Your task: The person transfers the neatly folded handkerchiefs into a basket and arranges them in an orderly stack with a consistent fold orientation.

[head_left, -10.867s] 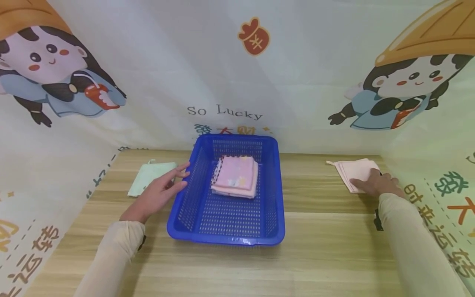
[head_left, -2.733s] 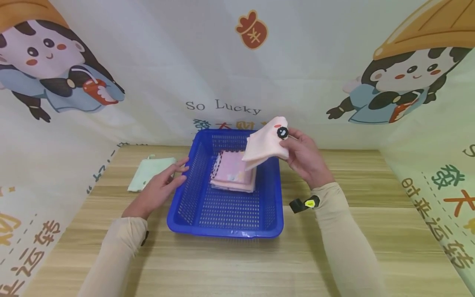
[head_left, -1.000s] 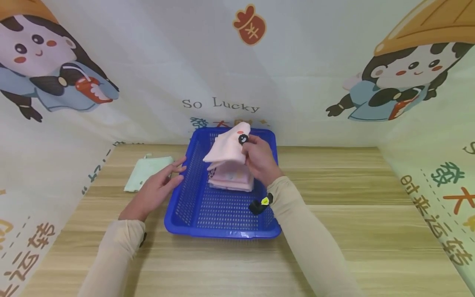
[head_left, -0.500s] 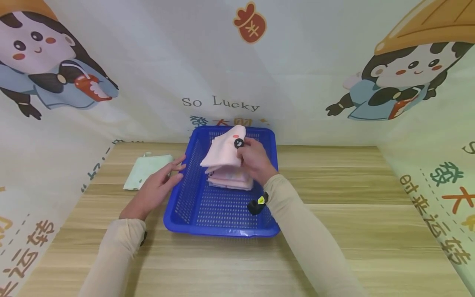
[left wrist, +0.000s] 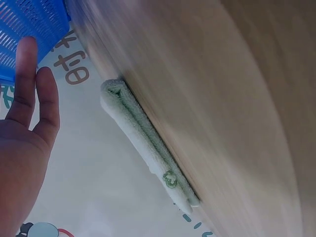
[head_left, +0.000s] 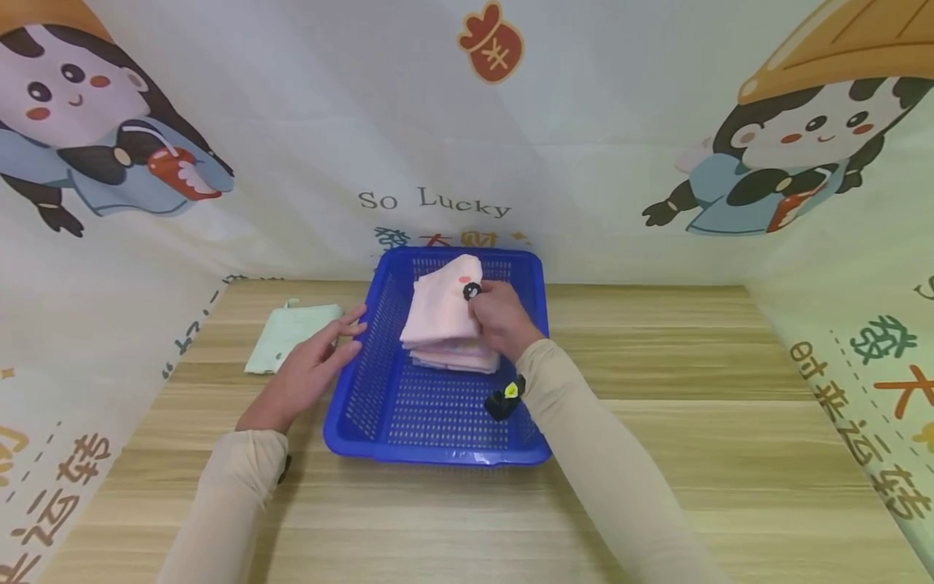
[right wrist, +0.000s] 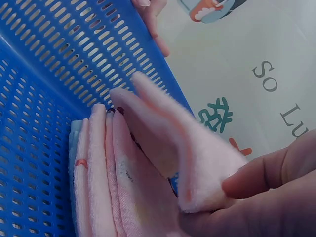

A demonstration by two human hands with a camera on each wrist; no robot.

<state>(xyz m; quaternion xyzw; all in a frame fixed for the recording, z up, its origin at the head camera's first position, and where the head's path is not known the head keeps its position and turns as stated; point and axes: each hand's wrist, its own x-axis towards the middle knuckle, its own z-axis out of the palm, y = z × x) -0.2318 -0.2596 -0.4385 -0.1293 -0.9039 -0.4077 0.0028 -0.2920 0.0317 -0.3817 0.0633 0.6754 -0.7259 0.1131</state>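
Note:
My right hand (head_left: 503, 319) pinches a folded pale pink towel (head_left: 441, 304) by its right edge, thumb on top. Its lower front edge sits at the top of a stack of folded towels (head_left: 467, 359) inside the blue basket (head_left: 438, 456). In the right wrist view, the held towel (right wrist: 202, 153) tilts, with a gap between it and the stack (right wrist: 96, 177). My left hand (head_left: 310, 369) has its fingers loosely extended against the basket's left rim. Close beside that hand lies a folded light green towel (head_left: 292, 328), partly hidden by it in the head view.
The wood-grain table (head_left: 657, 454) carries the basket near its back edge. A printed white backdrop (head_left: 598, 162) rises behind and along both sides. A black wrist strap (head_left: 502, 403) on my right arm hangs over the basket.
My right hand has taken the pale pink towel from the table's right side, carried it left over the basket and lowered it to the stack. My left hand stays at the rim.

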